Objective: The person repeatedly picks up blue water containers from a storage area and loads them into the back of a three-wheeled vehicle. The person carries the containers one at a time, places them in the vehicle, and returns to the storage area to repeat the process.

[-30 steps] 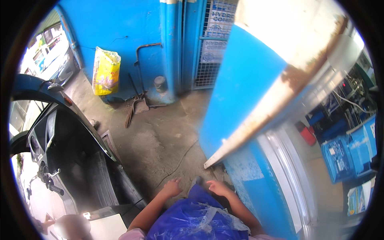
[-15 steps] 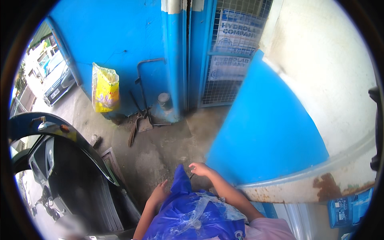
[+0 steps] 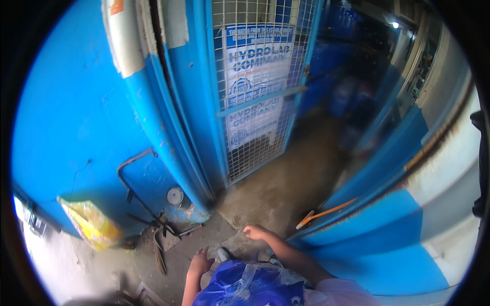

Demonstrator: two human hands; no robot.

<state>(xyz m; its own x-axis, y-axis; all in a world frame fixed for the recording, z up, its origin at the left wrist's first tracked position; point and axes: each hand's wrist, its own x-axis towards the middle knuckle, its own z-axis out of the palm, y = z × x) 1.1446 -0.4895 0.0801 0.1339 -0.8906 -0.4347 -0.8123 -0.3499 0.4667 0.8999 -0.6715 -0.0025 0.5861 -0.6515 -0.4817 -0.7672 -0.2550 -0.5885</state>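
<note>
My left hand (image 3: pixel 201 262) hangs in front of me at the lower middle, its fingers apart and holding nothing. A little farther forward and to the right is my right hand (image 3: pixel 256 232), its fingers loosely curled together; nothing shows in it. Between my forearms lies a shiny blue apron (image 3: pixel 229 280) over my body, with crumpled clear plastic (image 3: pixel 250 283) across its front. Below the hands the tip of a shoe (image 3: pixel 223 254) shows on the concrete floor. Neither hand touches the walls or the gate.
Ahead stands a blue mesh gate (image 3: pixel 255 122) with posted signs, beside a dim passage (image 3: pixel 326 122). A broom (image 3: pixel 160 257), a can (image 3: pixel 175 196) and a yellow bag (image 3: pixel 94 224) are by the blue wall. An orange-handled tool (image 3: pixel 326 211) leans at right.
My view has swung right, bringing the passage beyond the gate into sight. The wall, bag and broom have shifted left; the motorcycle has mostly left the picture. My right fingers look more curled.
</note>
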